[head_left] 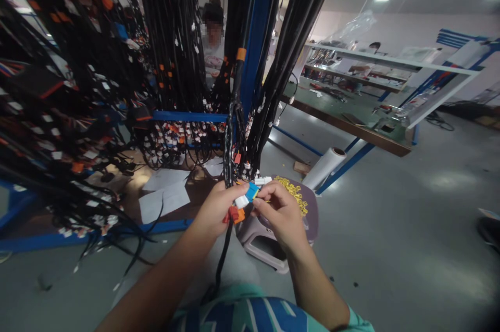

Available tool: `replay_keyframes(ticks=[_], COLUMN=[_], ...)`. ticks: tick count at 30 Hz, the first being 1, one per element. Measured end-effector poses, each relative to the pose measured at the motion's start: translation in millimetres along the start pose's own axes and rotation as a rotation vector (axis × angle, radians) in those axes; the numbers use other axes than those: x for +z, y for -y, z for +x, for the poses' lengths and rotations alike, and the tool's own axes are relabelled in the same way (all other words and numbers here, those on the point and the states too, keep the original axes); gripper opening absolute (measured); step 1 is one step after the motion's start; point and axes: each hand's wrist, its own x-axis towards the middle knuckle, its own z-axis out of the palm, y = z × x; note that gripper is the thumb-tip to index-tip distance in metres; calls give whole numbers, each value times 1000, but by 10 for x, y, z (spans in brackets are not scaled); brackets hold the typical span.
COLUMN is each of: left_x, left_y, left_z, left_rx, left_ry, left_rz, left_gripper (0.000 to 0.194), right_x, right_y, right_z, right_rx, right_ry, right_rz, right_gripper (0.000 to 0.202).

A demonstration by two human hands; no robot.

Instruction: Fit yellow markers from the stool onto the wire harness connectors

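My left hand (pixel 214 207) is closed around a blue connector (pixel 252 190) and the wires bunched with it. A white connector (pixel 241 201) sits just under the blue one, with a red connector (pixel 233 213) and an orange connector (pixel 239 215) hanging below. My right hand (pixel 282 211) pinches a small yellow clip (pixel 255 194) against the right end of the blue connector; its fingertips partly hide the clip. From above, a black cable bundle (pixel 228 150) runs down to my left hand, and a black cable (pixel 224 254) continues below it.
A mauve stool (pixel 312 217) bears a heap of yellow clips (pixel 292 191). Dense wire harnesses (pixel 167 35) hang from a blue frame (pixel 191 116) ahead and left. Paper sheets (pixel 164 202) lie on its lower shelf. At right are a plastic film roll (pixel 324 168) and a workbench (pixel 351 113). Another person stands behind the harnesses.
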Motion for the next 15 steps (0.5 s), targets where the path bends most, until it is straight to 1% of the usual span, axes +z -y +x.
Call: replay_keyframes(ticks=[7, 11, 15], left_x=[-45, -63, -65], left_y=[-1, -2, 4], left_z=[-14, 4, 20], left_rx=[-1, -25, -38], left_ry=[12, 8, 47], left_rz=[12, 3, -4], left_gripper=[17, 18, 18], right_x=[-85, -118, -131], right_y=[22, -28, -84], right_z=[60, 89, 101], right_rx=[-21, -58, -107], right_ry=[100, 139, 155], right_rz=[74, 129, 164], right_gripper=[12, 12, 9])
